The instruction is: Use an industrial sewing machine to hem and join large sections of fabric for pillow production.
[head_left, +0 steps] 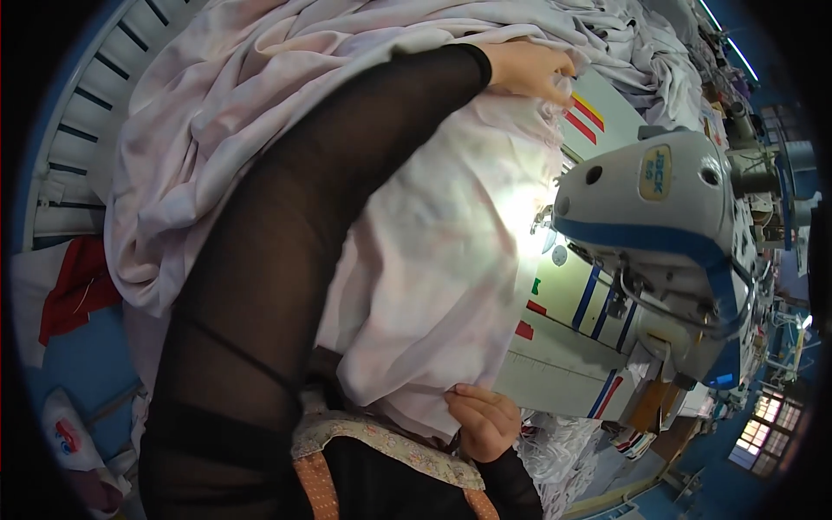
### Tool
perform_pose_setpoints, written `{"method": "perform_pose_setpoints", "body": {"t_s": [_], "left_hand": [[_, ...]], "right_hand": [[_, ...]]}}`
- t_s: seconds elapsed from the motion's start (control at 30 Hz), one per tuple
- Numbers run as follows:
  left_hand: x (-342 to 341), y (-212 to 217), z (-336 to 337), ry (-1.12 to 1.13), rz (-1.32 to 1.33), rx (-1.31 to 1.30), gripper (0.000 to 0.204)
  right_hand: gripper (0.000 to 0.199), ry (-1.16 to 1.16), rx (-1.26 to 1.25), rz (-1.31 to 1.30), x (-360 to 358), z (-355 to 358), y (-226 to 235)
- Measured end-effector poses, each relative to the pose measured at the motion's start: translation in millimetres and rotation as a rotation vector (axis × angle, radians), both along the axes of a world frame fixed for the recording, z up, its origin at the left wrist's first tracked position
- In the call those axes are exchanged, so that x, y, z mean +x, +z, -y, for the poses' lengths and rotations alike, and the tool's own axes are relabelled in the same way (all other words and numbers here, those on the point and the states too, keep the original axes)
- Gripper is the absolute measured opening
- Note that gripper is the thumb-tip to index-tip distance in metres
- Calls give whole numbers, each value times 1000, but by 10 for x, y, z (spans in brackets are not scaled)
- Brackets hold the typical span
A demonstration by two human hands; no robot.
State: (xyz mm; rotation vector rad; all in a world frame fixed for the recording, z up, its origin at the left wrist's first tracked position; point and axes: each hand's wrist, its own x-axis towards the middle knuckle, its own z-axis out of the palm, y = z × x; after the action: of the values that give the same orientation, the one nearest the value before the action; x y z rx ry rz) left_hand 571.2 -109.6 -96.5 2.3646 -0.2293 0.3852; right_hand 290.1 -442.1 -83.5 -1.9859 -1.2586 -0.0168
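Pale pink-and-white fabric (433, 251) stretches across the sewing machine bed, its right edge running beside the lit needle and presser foot (542, 221). My left arm, in a sheer black sleeve, reaches over the cloth to the far side. There my left hand (529, 71) is closed with bent fingers on the gathered edge of the fabric, beyond the needle. Closer to my body, my right hand (485, 421) pinches the near edge of the same cloth between thumb and fingers. The white-and-blue sewing machine head (650, 195) stands to the right of the fabric.
Red, yellow and blue tape strips mark the machine bed (555, 355). More bunched fabric (607, 39) lies at the back. A white slatted rack (74, 147) borders the left, with a red cloth (82, 286) below it. White thread scraps (563, 451) hang near my right hand.
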Motion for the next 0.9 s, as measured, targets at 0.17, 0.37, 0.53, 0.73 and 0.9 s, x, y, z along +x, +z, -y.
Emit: {"method": "perform_pose_setpoints", "body": {"t_s": [0.17,0.37,0.53,0.73,0.9], "left_hand": [[-471,69,150,-298,224,379,34],[-458,203,201,-12,119,464,30],[-415,271,169,-7,-16,462,33],[-226,317,189,-14,-102,312,35],[-41,482,299,-12,-108,352,36]], "right_hand": [[19,14,27,45,-8,-2,-14],[18,17,58,84,-30,-2,-101],[17,22,39,61,-38,-5,-85],[15,22,17,36,17,-31,-26],[15,-22,-23,59,43,38,34]]}}
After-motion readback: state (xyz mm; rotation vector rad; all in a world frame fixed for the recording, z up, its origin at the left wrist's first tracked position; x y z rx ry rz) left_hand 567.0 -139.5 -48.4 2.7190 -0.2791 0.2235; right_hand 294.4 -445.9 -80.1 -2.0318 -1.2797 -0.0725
